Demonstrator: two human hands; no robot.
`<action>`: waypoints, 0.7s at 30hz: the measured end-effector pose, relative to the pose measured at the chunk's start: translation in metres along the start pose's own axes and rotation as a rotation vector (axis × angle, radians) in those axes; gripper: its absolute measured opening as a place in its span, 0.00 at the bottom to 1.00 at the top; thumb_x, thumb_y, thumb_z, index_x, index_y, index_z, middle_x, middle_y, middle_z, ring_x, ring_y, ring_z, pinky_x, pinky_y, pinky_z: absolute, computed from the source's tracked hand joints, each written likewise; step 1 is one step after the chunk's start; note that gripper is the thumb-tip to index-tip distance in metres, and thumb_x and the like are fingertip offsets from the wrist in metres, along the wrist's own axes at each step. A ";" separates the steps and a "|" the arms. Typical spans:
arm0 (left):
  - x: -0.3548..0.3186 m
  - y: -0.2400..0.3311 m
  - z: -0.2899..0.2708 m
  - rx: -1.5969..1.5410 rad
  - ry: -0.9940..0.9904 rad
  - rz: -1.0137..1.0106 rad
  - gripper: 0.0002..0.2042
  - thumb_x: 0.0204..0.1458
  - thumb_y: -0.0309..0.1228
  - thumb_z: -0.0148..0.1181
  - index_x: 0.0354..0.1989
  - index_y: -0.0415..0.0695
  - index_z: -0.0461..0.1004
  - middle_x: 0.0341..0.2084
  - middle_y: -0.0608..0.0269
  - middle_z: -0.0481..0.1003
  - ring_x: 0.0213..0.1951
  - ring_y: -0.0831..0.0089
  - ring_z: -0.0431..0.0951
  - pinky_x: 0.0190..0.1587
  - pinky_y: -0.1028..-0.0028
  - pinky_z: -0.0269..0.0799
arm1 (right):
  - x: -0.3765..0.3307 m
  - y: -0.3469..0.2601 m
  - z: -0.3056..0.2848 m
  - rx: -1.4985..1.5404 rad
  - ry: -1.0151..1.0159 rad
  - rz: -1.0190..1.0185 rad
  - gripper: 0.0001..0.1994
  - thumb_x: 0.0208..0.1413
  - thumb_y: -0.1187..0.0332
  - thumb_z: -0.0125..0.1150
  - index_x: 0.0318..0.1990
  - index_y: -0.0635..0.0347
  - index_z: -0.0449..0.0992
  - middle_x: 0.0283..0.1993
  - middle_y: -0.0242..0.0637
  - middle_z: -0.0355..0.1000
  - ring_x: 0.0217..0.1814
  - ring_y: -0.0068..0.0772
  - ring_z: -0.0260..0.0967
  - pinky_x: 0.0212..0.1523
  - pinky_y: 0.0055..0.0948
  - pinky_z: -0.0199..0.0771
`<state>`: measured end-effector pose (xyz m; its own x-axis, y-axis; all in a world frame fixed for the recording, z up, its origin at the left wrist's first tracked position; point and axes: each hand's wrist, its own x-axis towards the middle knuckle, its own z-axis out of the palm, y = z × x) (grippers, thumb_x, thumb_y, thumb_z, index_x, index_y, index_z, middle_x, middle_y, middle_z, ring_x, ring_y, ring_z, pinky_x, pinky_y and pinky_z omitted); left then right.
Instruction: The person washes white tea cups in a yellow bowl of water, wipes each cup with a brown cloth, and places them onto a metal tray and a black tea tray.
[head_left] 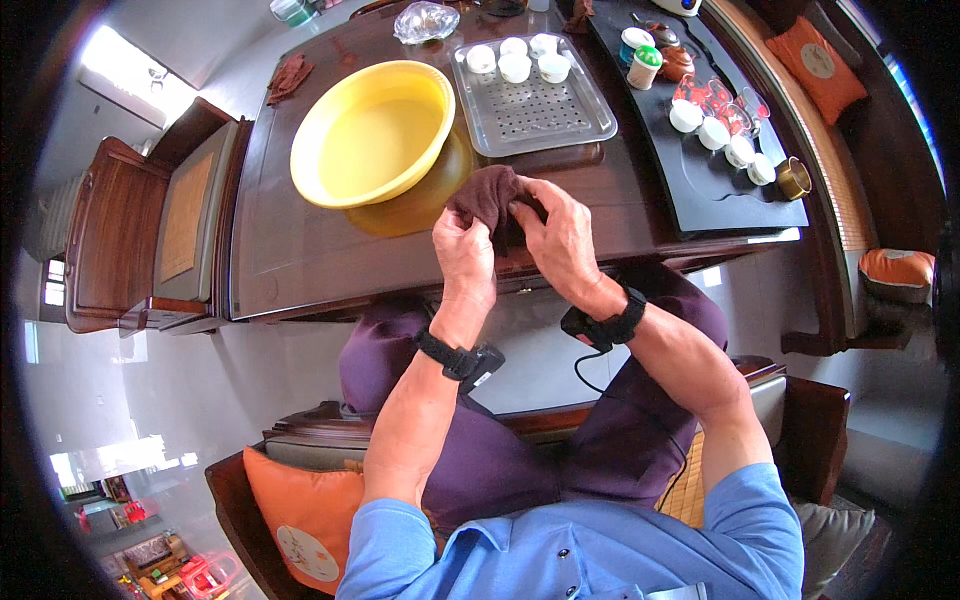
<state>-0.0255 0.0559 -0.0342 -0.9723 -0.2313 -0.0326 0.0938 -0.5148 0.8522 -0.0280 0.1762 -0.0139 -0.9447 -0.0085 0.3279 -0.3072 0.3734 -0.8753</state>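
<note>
A dark brown cloth [492, 196] is bunched between both of my hands just above the near edge of the dark wooden table [300, 240]. My left hand [463, 258] grips its lower left side. My right hand [560, 235] pinches its right side with fingers curled over the top. Whether anything is wrapped inside the cloth is hidden. A large yellow basin [372, 132] stands on the table just beyond and to the left of my hands.
A perforated metal tray [540, 115] with several small white cups [515, 60] sits behind my hands. A black tea tray [720, 170] at right holds more white cups, a small teapot and jars. Another brown cloth [288, 76] lies at the far left. Wooden chairs with orange cushions surround the table.
</note>
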 end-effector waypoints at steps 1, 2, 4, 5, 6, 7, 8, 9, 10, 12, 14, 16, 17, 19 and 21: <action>0.002 0.002 -0.001 -0.011 -0.035 0.019 0.12 0.59 0.17 0.50 0.49 0.37 0.77 0.44 0.65 0.79 0.45 0.78 0.77 0.53 0.76 0.70 | 0.005 0.004 -0.006 -0.044 -0.014 -0.029 0.12 0.57 0.73 0.62 0.47 0.66 0.78 0.45 0.54 0.78 0.48 0.57 0.77 0.49 0.40 0.77; 0.003 0.004 -0.003 -0.022 -0.070 0.038 0.12 0.59 0.17 0.51 0.48 0.37 0.77 0.44 0.66 0.79 0.45 0.78 0.77 0.52 0.76 0.71 | 0.010 0.008 -0.010 -0.088 -0.028 -0.059 0.10 0.56 0.73 0.63 0.45 0.66 0.79 0.43 0.54 0.78 0.46 0.56 0.77 0.48 0.39 0.77; 0.008 0.009 -0.008 0.008 0.019 -0.023 0.08 0.62 0.23 0.55 0.46 0.39 0.78 0.42 0.66 0.79 0.43 0.79 0.77 0.48 0.78 0.70 | 0.018 0.001 -0.018 0.132 0.030 0.083 0.08 0.57 0.70 0.65 0.40 0.66 0.79 0.36 0.47 0.80 0.39 0.33 0.79 0.42 0.33 0.76; 0.010 0.011 -0.011 -0.019 0.048 -0.061 0.07 0.62 0.25 0.57 0.46 0.40 0.78 0.42 0.66 0.79 0.43 0.79 0.77 0.47 0.78 0.70 | 0.024 0.009 -0.020 0.204 0.102 0.057 0.09 0.58 0.69 0.65 0.40 0.66 0.79 0.35 0.43 0.80 0.38 0.28 0.76 0.41 0.31 0.76; 0.011 0.015 -0.013 -0.048 0.081 -0.098 0.07 0.63 0.27 0.58 0.45 0.40 0.78 0.42 0.66 0.80 0.43 0.78 0.77 0.46 0.79 0.70 | 0.032 0.012 -0.024 0.276 0.171 0.030 0.09 0.59 0.69 0.64 0.40 0.67 0.79 0.35 0.40 0.80 0.37 0.23 0.74 0.40 0.30 0.75; 0.014 0.017 -0.018 -0.072 0.090 -0.136 0.08 0.62 0.32 0.60 0.45 0.43 0.78 0.42 0.66 0.80 0.43 0.77 0.78 0.46 0.78 0.70 | 0.038 0.013 -0.033 0.280 0.175 0.139 0.09 0.60 0.69 0.63 0.41 0.67 0.78 0.34 0.35 0.78 0.37 0.21 0.72 0.39 0.28 0.75; 0.015 0.019 -0.019 -0.118 0.087 -0.179 0.08 0.62 0.32 0.60 0.46 0.43 0.78 0.42 0.66 0.80 0.44 0.77 0.78 0.47 0.77 0.70 | 0.040 0.013 -0.039 0.382 0.193 0.153 0.10 0.61 0.68 0.63 0.41 0.68 0.78 0.34 0.34 0.78 0.37 0.21 0.72 0.40 0.29 0.75; 0.016 0.021 -0.019 -0.161 0.081 -0.223 0.08 0.62 0.32 0.61 0.46 0.44 0.78 0.43 0.66 0.80 0.45 0.76 0.78 0.48 0.75 0.70 | 0.040 0.014 -0.043 0.427 0.105 0.211 0.10 0.61 0.68 0.63 0.42 0.68 0.78 0.36 0.33 0.78 0.39 0.21 0.72 0.42 0.28 0.75; 0.016 0.022 -0.019 -0.205 0.074 -0.267 0.08 0.62 0.32 0.61 0.46 0.45 0.78 0.43 0.66 0.81 0.46 0.76 0.78 0.49 0.74 0.71 | 0.040 0.015 -0.045 0.472 0.016 0.269 0.11 0.61 0.67 0.63 0.44 0.68 0.78 0.38 0.33 0.78 0.40 0.20 0.72 0.44 0.28 0.75; 0.015 0.021 -0.019 -0.233 0.001 -0.315 0.10 0.63 0.34 0.60 0.50 0.46 0.76 0.46 0.66 0.80 0.50 0.75 0.78 0.54 0.70 0.70 | 0.032 0.010 -0.041 0.471 -0.128 0.130 0.13 0.62 0.68 0.62 0.48 0.67 0.78 0.44 0.35 0.78 0.47 0.22 0.72 0.49 0.27 0.74; 0.014 0.018 -0.021 -0.268 -0.100 -0.338 0.13 0.64 0.35 0.57 0.53 0.46 0.74 0.50 0.65 0.79 0.53 0.74 0.76 0.58 0.67 0.69 | 0.030 0.018 -0.029 0.303 -0.222 -0.222 0.14 0.61 0.71 0.61 0.52 0.65 0.77 0.57 0.43 0.74 0.59 0.33 0.71 0.56 0.33 0.74; 0.012 0.019 -0.020 -0.301 -0.077 -0.361 0.12 0.63 0.35 0.59 0.52 0.47 0.76 0.47 0.67 0.80 0.51 0.74 0.78 0.55 0.68 0.70 | 0.020 0.006 -0.022 0.128 -0.176 -0.240 0.16 0.60 0.71 0.62 0.54 0.63 0.76 0.58 0.44 0.73 0.60 0.37 0.72 0.55 0.35 0.75; 0.012 0.019 -0.022 -0.300 -0.077 -0.364 0.12 0.63 0.35 0.59 0.51 0.47 0.77 0.47 0.68 0.80 0.50 0.74 0.78 0.55 0.68 0.71 | 0.017 0.000 -0.018 0.216 -0.177 -0.165 0.17 0.60 0.71 0.63 0.56 0.60 0.75 0.57 0.43 0.74 0.57 0.35 0.73 0.53 0.34 0.77; 0.011 0.018 -0.022 -0.299 -0.097 -0.372 0.10 0.62 0.34 0.60 0.49 0.48 0.78 0.45 0.68 0.81 0.48 0.75 0.79 0.54 0.68 0.71 | 0.015 -0.001 -0.015 0.273 -0.154 -0.044 0.17 0.59 0.71 0.63 0.56 0.60 0.74 0.55 0.41 0.74 0.54 0.34 0.74 0.52 0.32 0.77; 0.006 0.016 -0.019 -0.299 -0.126 -0.378 0.07 0.62 0.33 0.61 0.46 0.48 0.79 0.43 0.68 0.81 0.45 0.76 0.79 0.53 0.68 0.71 | 0.018 0.000 -0.018 0.332 -0.157 0.068 0.16 0.59 0.72 0.63 0.55 0.61 0.75 0.48 0.37 0.76 0.50 0.28 0.73 0.49 0.27 0.76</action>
<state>-0.0255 0.0308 -0.0303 -0.9668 0.1091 -0.2311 -0.2307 -0.7619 0.6053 -0.0431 0.1932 -0.0017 -0.9625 -0.1462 0.2286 -0.2389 0.0571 -0.9694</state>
